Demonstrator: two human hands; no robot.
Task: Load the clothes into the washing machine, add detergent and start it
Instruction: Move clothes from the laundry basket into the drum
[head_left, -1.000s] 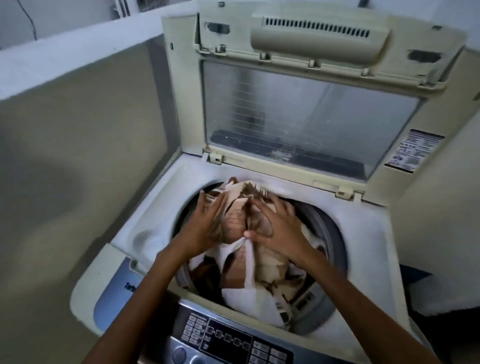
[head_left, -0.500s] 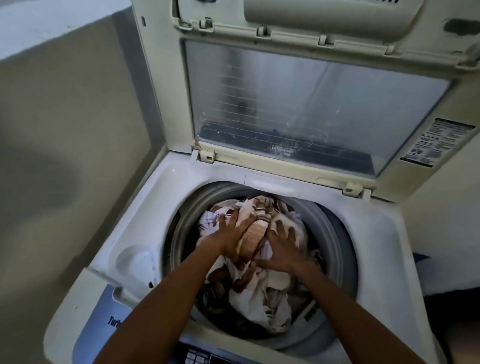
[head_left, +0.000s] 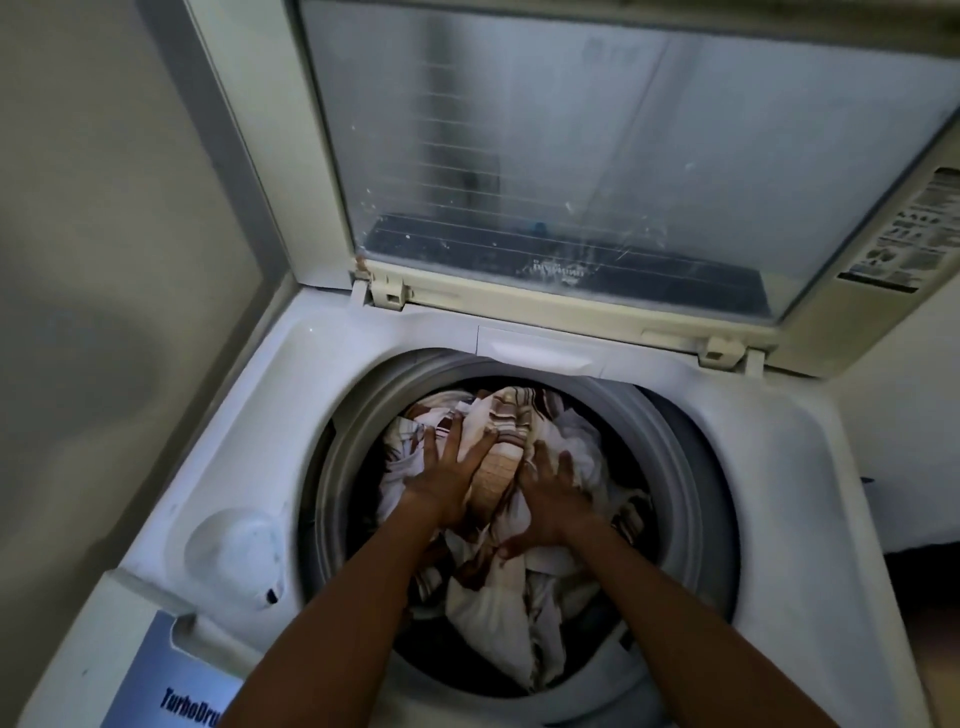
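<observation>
Both flat, open hands, left hand and right hand, press on the clothes, gripping nothing. Push evenly so clothes sit low in the drum.

The lid of the washing machine is running off the top edge. Its sticker is reading too small to make out. Below the drum, the front panel lettering is getting cut off, and the forearms are hiding the clothes beneath them.
</observation>
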